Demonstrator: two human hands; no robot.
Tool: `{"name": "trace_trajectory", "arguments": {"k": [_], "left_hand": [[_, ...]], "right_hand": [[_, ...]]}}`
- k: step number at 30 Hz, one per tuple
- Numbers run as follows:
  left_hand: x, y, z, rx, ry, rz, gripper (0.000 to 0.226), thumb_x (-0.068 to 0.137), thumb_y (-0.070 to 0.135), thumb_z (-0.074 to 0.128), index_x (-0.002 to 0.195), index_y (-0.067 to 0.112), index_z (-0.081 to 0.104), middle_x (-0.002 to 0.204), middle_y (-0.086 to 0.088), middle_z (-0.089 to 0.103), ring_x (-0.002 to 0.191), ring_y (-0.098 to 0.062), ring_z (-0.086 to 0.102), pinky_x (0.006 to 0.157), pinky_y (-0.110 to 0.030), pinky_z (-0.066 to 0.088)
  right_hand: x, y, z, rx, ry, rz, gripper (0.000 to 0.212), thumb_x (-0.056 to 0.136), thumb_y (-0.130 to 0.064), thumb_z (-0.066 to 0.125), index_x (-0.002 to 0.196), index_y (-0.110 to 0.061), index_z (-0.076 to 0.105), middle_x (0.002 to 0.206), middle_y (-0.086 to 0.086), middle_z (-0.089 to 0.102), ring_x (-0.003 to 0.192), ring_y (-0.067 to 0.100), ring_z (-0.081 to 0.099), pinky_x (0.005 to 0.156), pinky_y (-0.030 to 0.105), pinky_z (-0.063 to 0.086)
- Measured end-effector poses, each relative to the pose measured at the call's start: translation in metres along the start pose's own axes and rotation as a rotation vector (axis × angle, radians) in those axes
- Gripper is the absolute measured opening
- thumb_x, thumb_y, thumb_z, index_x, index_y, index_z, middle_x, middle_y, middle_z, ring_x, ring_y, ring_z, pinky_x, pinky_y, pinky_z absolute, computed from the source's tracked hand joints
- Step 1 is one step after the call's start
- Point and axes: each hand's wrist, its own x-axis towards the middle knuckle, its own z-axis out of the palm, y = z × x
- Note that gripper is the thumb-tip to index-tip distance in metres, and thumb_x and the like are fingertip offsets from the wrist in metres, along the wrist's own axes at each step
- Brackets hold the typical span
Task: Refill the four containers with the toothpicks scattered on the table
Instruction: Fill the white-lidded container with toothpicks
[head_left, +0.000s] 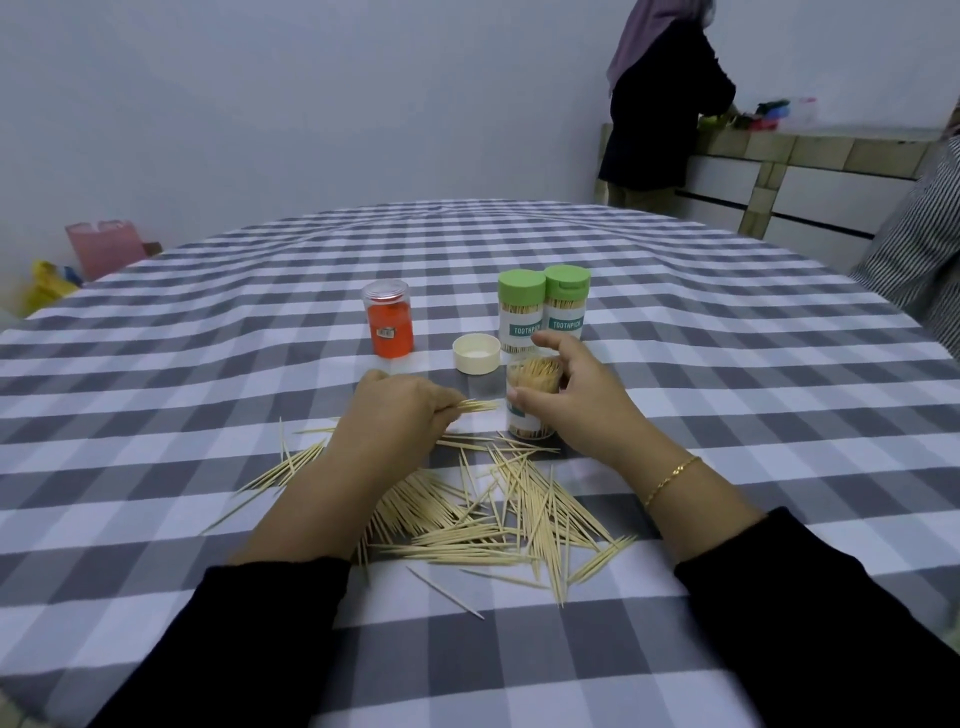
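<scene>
Now the left hand (397, 410) pinches a small bunch of toothpicks (475, 406), tips pointing at the open jar (534, 400). The right hand (569, 395) wraps around that jar, which stands between both hands. Under the wrists lies a big pile of loose toothpicks (498, 514). Past the fingers sit a white lid (476, 353), an orange jar (388, 325) and two green-capped jars (543, 306).

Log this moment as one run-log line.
left hand: pinches toothpick bundle | right hand: grips open container | white lid: off | loose toothpicks: many remain
</scene>
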Motion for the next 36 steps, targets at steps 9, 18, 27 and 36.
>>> {"name": "trace_trajectory", "arguments": {"k": [9,18,27,36], "left_hand": [[0.007,0.004,-0.002,-0.074,-0.058,-0.186,0.035,0.101,0.019,0.046,0.135,0.026,0.055,0.119,-0.004,0.063,0.106,-0.022,0.058,0.091,-0.034,0.048],[0.004,0.006,0.006,-0.472,0.268,-0.354,0.022,0.101,0.018,0.047,0.113,0.016,0.065,0.102,0.002,0.063,0.090,-0.015,0.055,0.074,-0.026,0.040],[0.018,0.019,-0.014,-1.258,0.418,-0.413,0.015,0.097,0.020,0.056,0.088,0.026,0.067,0.095,0.002,0.074,0.096,-0.016,0.069,0.090,-0.029,0.048],[0.025,0.042,-0.011,-1.420,0.275,-0.353,0.025,0.094,0.017,0.060,0.076,0.026,0.076,0.092,0.001,0.075,0.091,-0.016,0.070,0.081,-0.027,0.055]], "right_hand": [[-0.004,0.001,0.007,-0.059,-0.023,-0.053,0.065,0.083,-0.029,0.070,0.138,-0.033,0.037,0.120,-0.007,0.048,0.107,0.013,0.054,0.087,0.026,0.047],[-0.007,-0.001,0.010,-0.074,-0.047,-0.068,0.066,0.083,-0.029,0.069,0.139,-0.033,0.035,0.117,-0.011,0.048,0.109,0.014,0.054,0.092,0.034,0.049],[-0.008,-0.004,0.012,-0.089,-0.067,-0.079,0.065,0.085,-0.029,0.067,0.141,-0.032,0.034,0.128,-0.004,0.050,0.111,0.014,0.052,0.093,0.032,0.047],[-0.010,-0.005,0.013,-0.035,-0.074,-0.098,0.066,0.085,-0.026,0.067,0.140,-0.033,0.031,0.116,-0.008,0.054,0.096,0.010,0.060,0.085,0.031,0.053]]}}
